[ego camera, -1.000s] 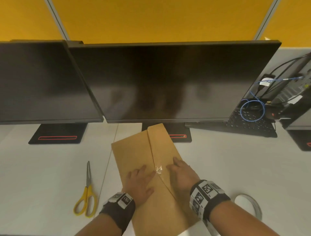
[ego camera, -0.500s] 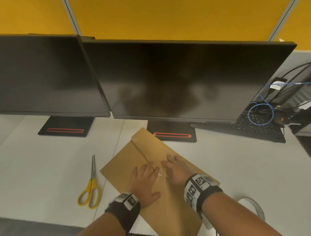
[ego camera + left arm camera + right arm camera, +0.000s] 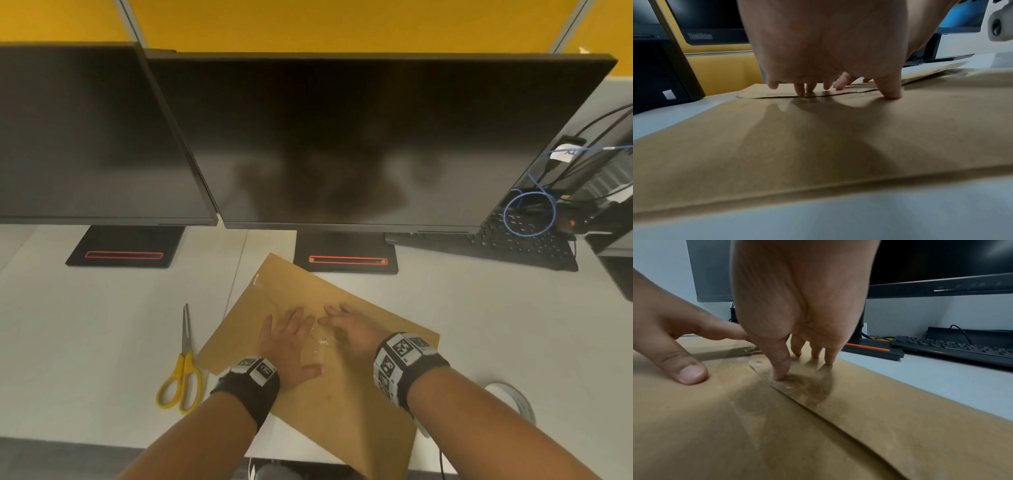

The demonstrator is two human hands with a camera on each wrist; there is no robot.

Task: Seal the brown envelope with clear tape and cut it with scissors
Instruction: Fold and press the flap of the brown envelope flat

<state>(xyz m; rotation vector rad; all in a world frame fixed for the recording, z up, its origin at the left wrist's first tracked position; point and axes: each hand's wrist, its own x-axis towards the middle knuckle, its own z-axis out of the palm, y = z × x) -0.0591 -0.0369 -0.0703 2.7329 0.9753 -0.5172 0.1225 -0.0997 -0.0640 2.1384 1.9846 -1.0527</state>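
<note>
A brown envelope [image 3: 356,394] lies slanted on the white desk [image 3: 85,325], its flap folded down. A strip of clear tape [image 3: 322,341] shines along the flap edge between my hands. My left hand [image 3: 291,342] lies flat on the envelope, fingers spread and pressing; the left wrist view shows its fingertips [image 3: 800,91] on the flap seam. My right hand [image 3: 349,325] presses beside it, its thumb [image 3: 780,369] on the tape [image 3: 797,386] over the flap edge. Yellow-handled scissors [image 3: 181,373] lie shut on the desk, left of the envelope. A tape roll [image 3: 513,401] sits behind my right forearm, partly hidden.
Two dark monitors [image 3: 359,144] stand at the back, their black bases [image 3: 346,255] just beyond the envelope. A black keyboard [image 3: 496,243] and cables with a blue loop [image 3: 529,214] lie at the back right. The desk's front edge [image 3: 68,442] runs below my forearms.
The envelope has turned counterclockwise under my hands and now lies more slanted. Both hands have stayed pressed on the taped flap. The head view has shifted.
</note>
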